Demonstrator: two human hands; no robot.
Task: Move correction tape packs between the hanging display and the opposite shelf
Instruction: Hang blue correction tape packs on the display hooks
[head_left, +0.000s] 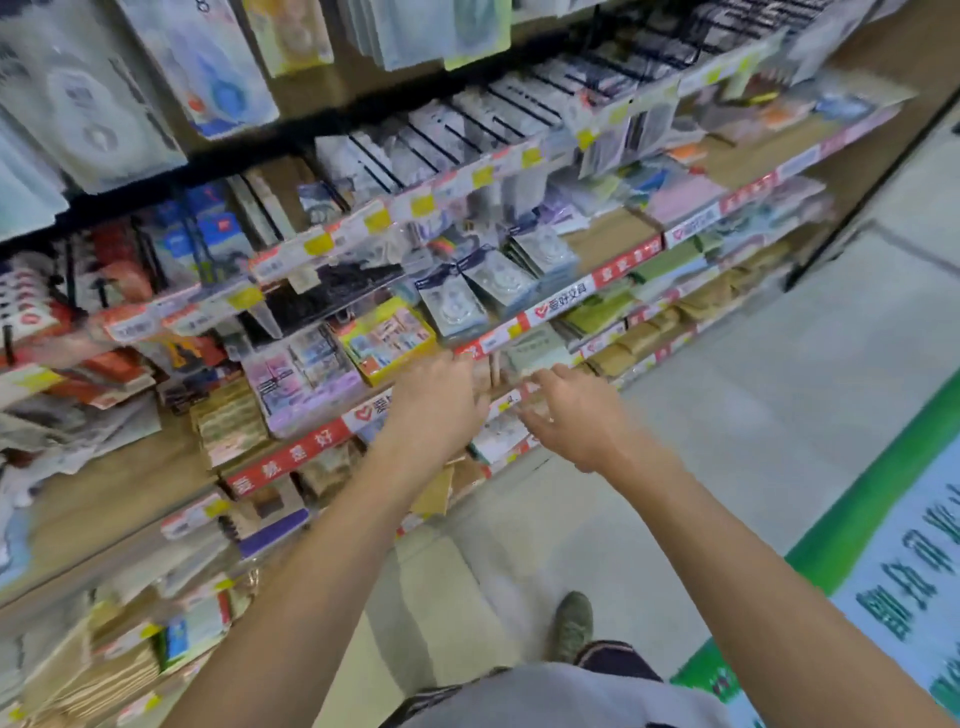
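Several correction tape packs (470, 299) in clear blisters lie in rows on a wooden shelf (613, 236) with a red and white price rail. More correction tape packs (98, 111) hang from a black rail at the top left. My left hand (441, 397) reaches out just below the front of that shelf, fingers relaxed, holding nothing. My right hand (574, 413) is stretched out beside it at the same height, fingers spread and empty. Both hands are apart from the packs. The picture is blurred by motion.
A yellow box of small items (387, 338) and purple packs (296, 384) sit left of the tape packs. Lower shelves hold notebooks (670, 312) and brown paper goods. The pale tiled aisle floor (753, 405) lies to the right, with a green-edged floor sign (904, 566).
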